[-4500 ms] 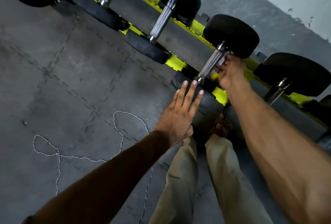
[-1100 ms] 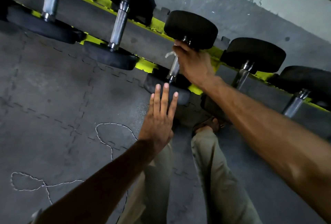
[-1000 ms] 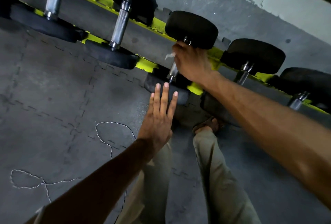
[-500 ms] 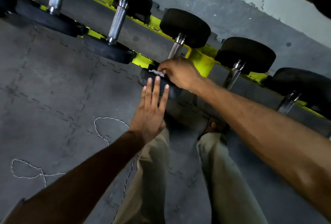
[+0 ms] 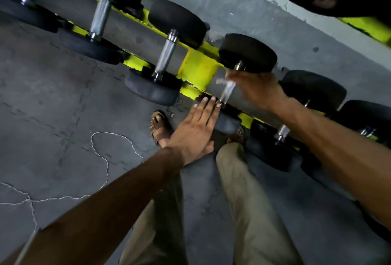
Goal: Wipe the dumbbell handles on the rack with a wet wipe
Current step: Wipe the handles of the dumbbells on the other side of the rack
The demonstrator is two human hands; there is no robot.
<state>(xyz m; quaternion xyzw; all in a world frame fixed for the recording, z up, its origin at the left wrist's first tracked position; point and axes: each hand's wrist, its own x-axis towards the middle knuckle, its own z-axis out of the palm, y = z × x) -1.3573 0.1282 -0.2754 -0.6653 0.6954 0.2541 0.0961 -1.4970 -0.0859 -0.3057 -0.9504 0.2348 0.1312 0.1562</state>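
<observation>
White scrap of the wet wipe [image 5: 221,81] is poking out from my view of the right hand [image 5: 259,90], which is curling round the upper part of a steel dumbbell handle [image 5: 228,93] and pinching the wipe against it; the hand is blurring, so I am not making out single fingers. The left hand [image 5: 195,132] is lying flat with its fingers straight and together, and its fingertips are reaching just beside the lower end of that same handle, next to the near rubber head [image 5: 228,124]. Whether the palm is actually pressing the head I cannot tell. The far head [image 5: 248,53] is sitting just beyond the right hand's knuckles. Both heads are resting on the yellow rack [image 5: 200,68], which is running slantwise past both hands. To the left of the left hand, a neighbouring dumbbell [image 5: 166,55] is lying on the rack untouched, and another handle [image 5: 282,132] is showing under the right forearm. Beneath the left wrist a sandalled foot [image 5: 159,127] is standing on the grey floor mats [image 5: 53,95], with khaki trouser legs [image 5: 243,190] below both arms. A thin white string [image 5: 105,159] is trailing across the mats, well apart from the left hand.
</observation>
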